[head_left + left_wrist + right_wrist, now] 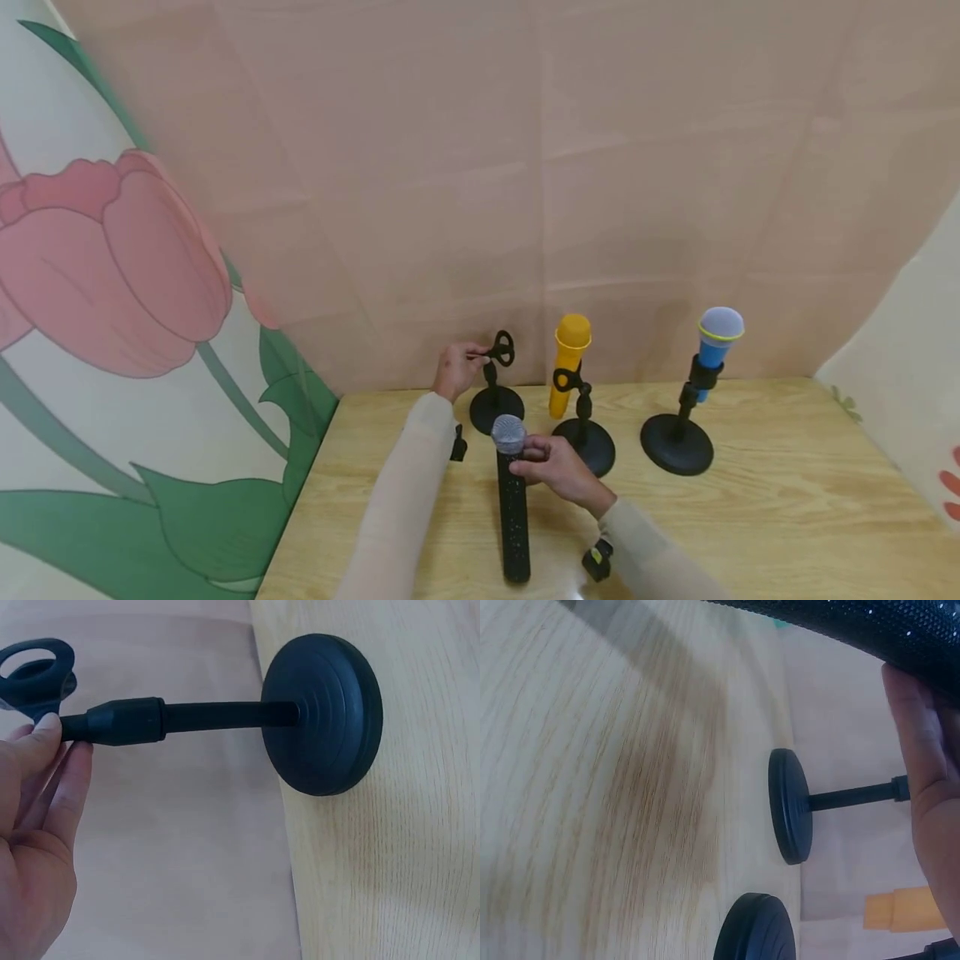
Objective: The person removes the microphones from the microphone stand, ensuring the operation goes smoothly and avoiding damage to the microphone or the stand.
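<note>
My left hand (457, 368) pinches the neck of a black microphone stand (217, 716) just under its open ring clip (37, 675); the stand's round base rests on the table by the back edge. In my right hand (562, 473) is a black glittery microphone (513, 517) with a silver mesh head, held near the top between thumb and fingers. It hangs upright in front of the left stand, head up. The right wrist view shows its sparkling body (855, 626) across the top, with the fingers (915, 720) against it.
A yellow microphone (573, 333) sits in the clip of the middle stand (588, 446). Farther right, a blue microphone (712, 350) with a pale head is in another stand (677, 446). Behind the wooden table (787, 517) hangs a pinkish cloth (540, 167); a flower-printed wall (112, 267) is at left.
</note>
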Demonstrator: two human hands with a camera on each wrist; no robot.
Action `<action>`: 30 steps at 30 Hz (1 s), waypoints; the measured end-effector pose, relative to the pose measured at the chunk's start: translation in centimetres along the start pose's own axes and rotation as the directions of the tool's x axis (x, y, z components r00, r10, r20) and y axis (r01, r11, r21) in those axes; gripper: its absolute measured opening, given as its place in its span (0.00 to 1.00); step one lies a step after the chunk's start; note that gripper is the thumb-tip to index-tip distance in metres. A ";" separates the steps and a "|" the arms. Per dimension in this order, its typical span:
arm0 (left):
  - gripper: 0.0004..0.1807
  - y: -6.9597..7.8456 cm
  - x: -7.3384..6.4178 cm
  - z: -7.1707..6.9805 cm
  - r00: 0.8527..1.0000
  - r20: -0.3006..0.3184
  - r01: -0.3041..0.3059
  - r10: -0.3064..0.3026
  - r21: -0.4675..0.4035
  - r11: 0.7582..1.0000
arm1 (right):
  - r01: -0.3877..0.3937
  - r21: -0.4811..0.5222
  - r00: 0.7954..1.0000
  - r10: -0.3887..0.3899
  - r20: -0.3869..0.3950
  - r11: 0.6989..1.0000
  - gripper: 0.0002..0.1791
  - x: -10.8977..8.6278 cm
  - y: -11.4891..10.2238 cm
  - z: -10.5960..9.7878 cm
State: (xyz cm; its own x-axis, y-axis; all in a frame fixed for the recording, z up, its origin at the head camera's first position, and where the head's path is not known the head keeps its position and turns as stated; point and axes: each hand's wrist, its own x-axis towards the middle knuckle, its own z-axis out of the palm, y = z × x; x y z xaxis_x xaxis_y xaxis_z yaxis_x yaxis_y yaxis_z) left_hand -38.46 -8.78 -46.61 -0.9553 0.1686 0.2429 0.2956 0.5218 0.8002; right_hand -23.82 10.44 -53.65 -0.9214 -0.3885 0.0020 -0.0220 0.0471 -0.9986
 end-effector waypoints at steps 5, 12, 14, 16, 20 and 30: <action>0.08 0.1 0.2 -0.3 1.000 0.002 -0.004 0.004 0.030 1.000 | -0.089 -0.020 0.995 0.088 -0.043 0.996 0.30 0.6 0.0 0.3; 0.08 0.2 0.4 -0.4 1.000 0.014 0.001 -0.002 0.078 0.997 | -0.247 0.038 0.964 0.250 -0.095 0.968 0.31 1.2 0.7 0.5; 0.08 0.2 0.4 -0.4 1.000 0.015 -0.009 0.008 0.088 0.996 | -0.263 0.049 0.960 0.267 -0.085 0.964 0.31 1.3 0.9 0.5; 0.08 0.3 0.5 -0.4 1.000 0.012 -0.010 0.009 0.097 0.995 | -0.274 0.060 0.958 0.278 -0.073 0.960 0.31 1.4 1.0 0.7; 0.08 0.3 0.5 -0.5 1.000 0.001 -0.013 0.013 0.129 0.992 | -0.264 0.064 0.962 0.267 -0.051 0.962 0.27 1.7 1.4 1.2; 0.08 0.4 0.5 -0.5 1.000 0.000 0.010 -0.011 0.132 0.991 | -0.345 -0.058 0.927 0.330 -0.178 0.937 0.22 2.8 2.5 2.7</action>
State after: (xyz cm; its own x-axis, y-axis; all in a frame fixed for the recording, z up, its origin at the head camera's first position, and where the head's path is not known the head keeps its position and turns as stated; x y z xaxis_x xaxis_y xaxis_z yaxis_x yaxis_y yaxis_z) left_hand -38.80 -8.86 -45.88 -0.9584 0.1631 0.2344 0.2840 0.6298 0.7230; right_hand -25.36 6.97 -56.29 -0.9305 -0.1806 -0.3186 0.2746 0.2318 -0.9332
